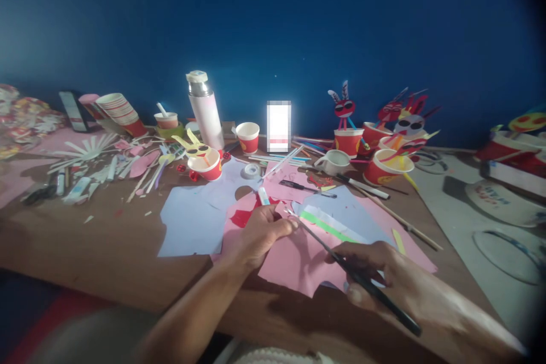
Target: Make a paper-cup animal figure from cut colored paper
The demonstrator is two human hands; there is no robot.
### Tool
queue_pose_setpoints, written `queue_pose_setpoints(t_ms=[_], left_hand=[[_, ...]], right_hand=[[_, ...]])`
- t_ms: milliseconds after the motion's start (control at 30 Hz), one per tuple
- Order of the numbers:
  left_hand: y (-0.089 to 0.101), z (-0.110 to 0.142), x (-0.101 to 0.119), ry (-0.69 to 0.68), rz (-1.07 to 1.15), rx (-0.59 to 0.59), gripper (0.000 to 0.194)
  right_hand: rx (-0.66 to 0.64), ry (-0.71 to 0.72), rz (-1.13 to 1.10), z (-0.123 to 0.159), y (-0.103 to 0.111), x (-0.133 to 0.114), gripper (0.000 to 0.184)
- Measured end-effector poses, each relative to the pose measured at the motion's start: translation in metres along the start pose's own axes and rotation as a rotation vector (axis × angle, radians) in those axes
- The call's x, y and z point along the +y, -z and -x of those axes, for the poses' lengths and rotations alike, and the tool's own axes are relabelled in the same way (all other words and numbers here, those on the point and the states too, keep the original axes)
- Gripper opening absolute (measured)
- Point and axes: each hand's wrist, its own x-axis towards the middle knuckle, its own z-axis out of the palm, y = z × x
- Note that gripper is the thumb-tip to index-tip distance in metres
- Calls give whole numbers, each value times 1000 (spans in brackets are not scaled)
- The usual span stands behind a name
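Pink paper [294,261] is pinched at its edge by the left hand [260,233], fingers closed on it. Just right of it, a long dark tool [354,276] is gripped in the right hand [375,276], its tip touching the left fingertips [290,226].

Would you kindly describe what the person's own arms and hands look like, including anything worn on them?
Both forearms are bare: no sleeves, gloves, watch or bracelets show. The left hand and right hand are bare too, with no rings visible. The dim, blurry picture hides finer detail.
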Motion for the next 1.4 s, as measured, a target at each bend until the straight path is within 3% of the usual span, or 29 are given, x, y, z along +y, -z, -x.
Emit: queue_pose_setpoints(t_ms=[200, 333, 567, 733, 900, 1067, 1167, 1300, 1400], left_hand=[[4, 0, 0, -13, 4, -84, 17], [3, 0, 2, 8, 5, -101, 17], [3, -1, 2, -79, -4, -92, 12], [3, 0, 2, -48, 9, -98, 12], [0, 1, -2, -144, -68, -22, 15], [-4, 2, -4, -302, -190, 119, 16], [-5, 1, -4, -274, -145, 166, 18], [-3, -2, -2, -254, -43, 135, 15], [-2, -3, 1, -280, 30, 166, 11]], right_hand=[[-82, 27, -175, -2, 5, -4, 29], [-91, 35, -139, -5, 6, -7, 33], [-29, 74, -38, -9, 5, -2, 36], [-50, 109, -122, -11, 2, 3, 35], [-90, 92, -304, -14, -4, 5, 52], [-89, 140, -363, -19, -9, 3, 55], [-85, 149, -352, -19, -10, 1, 57], [-43, 115, -295, -18, -11, -2, 50], [1, 103, -129, -15, -12, -6, 31]])
